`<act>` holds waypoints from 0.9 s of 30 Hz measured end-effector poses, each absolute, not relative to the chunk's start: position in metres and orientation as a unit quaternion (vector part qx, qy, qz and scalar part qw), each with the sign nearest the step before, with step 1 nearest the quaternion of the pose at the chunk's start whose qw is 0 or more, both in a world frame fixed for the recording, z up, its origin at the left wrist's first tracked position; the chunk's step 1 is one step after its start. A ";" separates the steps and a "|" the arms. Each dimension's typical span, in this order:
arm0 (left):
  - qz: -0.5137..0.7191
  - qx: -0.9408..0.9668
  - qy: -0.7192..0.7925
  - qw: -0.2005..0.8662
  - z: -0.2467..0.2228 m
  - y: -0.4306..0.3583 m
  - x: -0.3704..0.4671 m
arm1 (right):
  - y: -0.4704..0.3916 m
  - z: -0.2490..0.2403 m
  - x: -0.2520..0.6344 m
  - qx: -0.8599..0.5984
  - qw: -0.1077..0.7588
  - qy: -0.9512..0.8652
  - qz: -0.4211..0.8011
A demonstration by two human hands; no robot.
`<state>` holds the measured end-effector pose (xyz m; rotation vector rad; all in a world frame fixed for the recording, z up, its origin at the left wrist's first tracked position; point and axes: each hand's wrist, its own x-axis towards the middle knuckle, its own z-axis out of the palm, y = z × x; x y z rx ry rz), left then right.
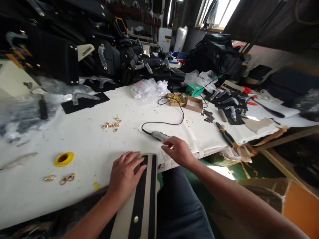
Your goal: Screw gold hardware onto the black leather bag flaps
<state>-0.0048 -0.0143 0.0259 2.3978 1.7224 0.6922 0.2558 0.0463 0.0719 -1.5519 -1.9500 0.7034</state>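
Note:
My left hand (127,174) lies with its fingers stretched out on a beige panel (147,199). Black strips run along this panel, and a round gold stud (136,219) sits near its lower end. The panel reaches from the table edge down over my lap. My right hand (179,152) hovers at the table's front edge, thumb and fingers apart. Just beyond its fingertips lies a grey corded hand tool (159,135), perhaps an electric screwdriver; whether the fingers touch it I cannot tell.
On the white table (124,109) lie gold clasps (112,124), a yellow tape roll (64,159), pliers (226,134) and a box of small gold parts (176,99). A black cord (161,122) runs from the tool toward a green box (194,90). Black bags (57,56) are piled behind.

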 end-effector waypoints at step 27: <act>0.270 0.788 0.553 0.018 0.008 -0.010 -0.015 | 0.171 0.028 0.502 -0.803 0.142 -0.569 0.101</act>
